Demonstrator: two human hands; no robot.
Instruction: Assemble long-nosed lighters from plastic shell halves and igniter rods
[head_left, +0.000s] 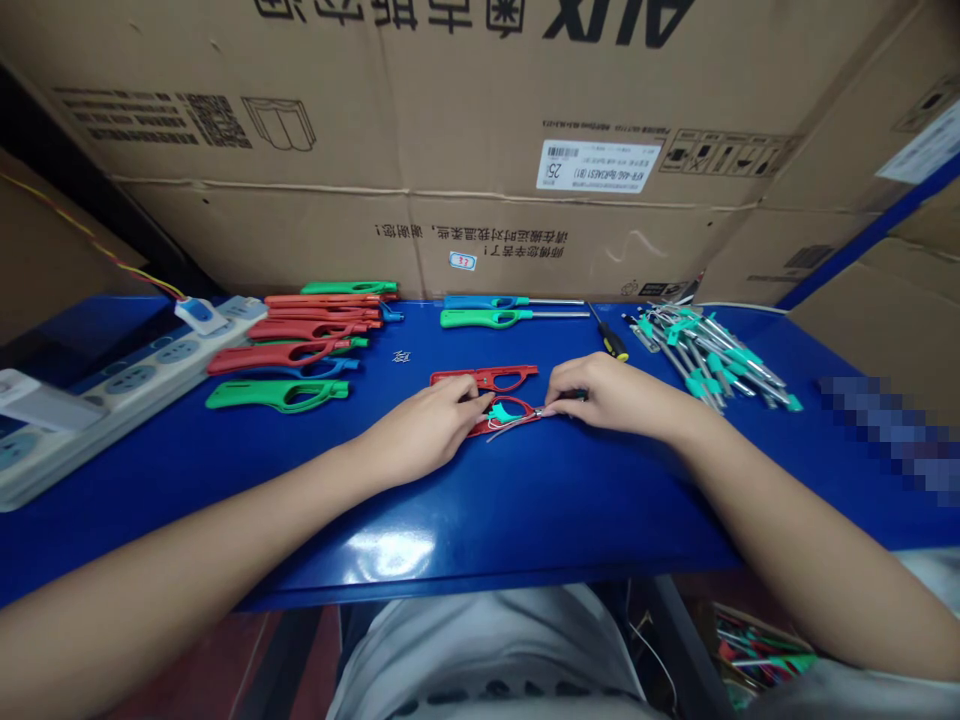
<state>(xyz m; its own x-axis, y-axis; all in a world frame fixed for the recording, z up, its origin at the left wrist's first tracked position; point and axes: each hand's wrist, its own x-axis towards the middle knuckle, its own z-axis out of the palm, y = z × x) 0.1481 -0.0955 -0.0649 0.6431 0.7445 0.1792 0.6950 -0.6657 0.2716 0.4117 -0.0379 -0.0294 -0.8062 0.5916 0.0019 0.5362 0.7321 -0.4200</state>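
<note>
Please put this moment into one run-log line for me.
Left hand: on near red handle | Right hand: at handle's narrow end | Green piece: on handle | Screwdriver: on table, beyond right hand

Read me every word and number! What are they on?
"AUX 奥克斯空调": upside down, cardboard.
"师傅您辛苦了! 请在搬运时对我温柔些,谢谢您!": upside down, cardboard.
"25" and "KFR-46G…": upside down, white label; the rest is unclear.
Small sticker: red number, too blurred.
Other cardboard print: too small.
</note>
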